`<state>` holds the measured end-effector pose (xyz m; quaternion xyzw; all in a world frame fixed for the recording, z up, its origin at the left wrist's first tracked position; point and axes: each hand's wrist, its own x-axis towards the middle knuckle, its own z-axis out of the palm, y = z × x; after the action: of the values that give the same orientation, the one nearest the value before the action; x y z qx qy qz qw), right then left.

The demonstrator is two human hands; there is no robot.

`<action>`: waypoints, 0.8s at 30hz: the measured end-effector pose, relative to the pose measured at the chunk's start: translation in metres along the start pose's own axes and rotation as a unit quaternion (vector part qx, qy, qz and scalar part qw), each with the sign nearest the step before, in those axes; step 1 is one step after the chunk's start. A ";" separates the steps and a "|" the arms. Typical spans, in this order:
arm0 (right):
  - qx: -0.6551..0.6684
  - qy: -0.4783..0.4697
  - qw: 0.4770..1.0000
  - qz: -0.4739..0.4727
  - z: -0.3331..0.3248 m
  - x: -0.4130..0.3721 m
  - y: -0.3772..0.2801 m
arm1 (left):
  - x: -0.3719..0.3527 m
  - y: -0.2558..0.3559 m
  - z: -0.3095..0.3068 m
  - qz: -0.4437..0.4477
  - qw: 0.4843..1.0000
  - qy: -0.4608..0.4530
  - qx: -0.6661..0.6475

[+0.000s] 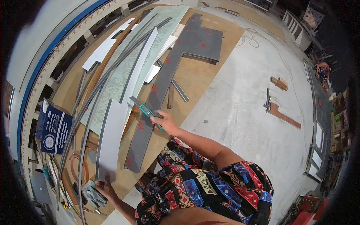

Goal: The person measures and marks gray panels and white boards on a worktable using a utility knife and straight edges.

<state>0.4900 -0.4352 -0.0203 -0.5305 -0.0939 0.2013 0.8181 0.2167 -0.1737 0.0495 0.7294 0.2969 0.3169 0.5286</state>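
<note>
My right hand (167, 123) is closed around a teal utility knife (146, 110). The knife's blade is out and points up and left, over the edge of a long white panel strip (111, 138). At the strip's near end, my left hand (108, 189) grips it, thumb on top and fingers partly hidden below. The strip runs away from me to a narrow far tip and has a step in its side. Beside it, under the right hand, lies a dark grey L-shaped panel (170, 71) with red marks.
Long dark strips (108, 80) lie across a pale green patterned sheet (165, 22). A blue adhesive pack (56, 129) and grey gloves (93, 194) are at left. On the floor sit a wooden block (279, 83) and a brown board piece (285, 115). A person (322, 71) is far right.
</note>
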 end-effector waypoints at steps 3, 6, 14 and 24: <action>0.000 -0.001 1.000 -0.001 -0.001 0.001 0.002 | 0.000 -0.003 0.003 0.015 0.999 0.008 -0.029; 0.000 -0.002 1.000 -0.008 -0.001 0.002 0.007 | 0.001 -0.005 0.003 0.001 0.999 0.022 -0.028; -0.013 -0.011 0.999 -0.032 0.001 -0.001 0.003 | 0.001 -0.006 -0.001 0.018 1.000 0.017 -0.004; -0.032 -0.018 0.999 -0.040 -0.001 0.001 0.006 | 0.005 -0.013 -0.004 0.009 1.000 0.004 0.014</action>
<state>0.4894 -0.4334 -0.0260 -0.5487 -0.1360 0.1750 0.8061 0.2152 -0.1644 0.0392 0.7378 0.2968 0.3204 0.5146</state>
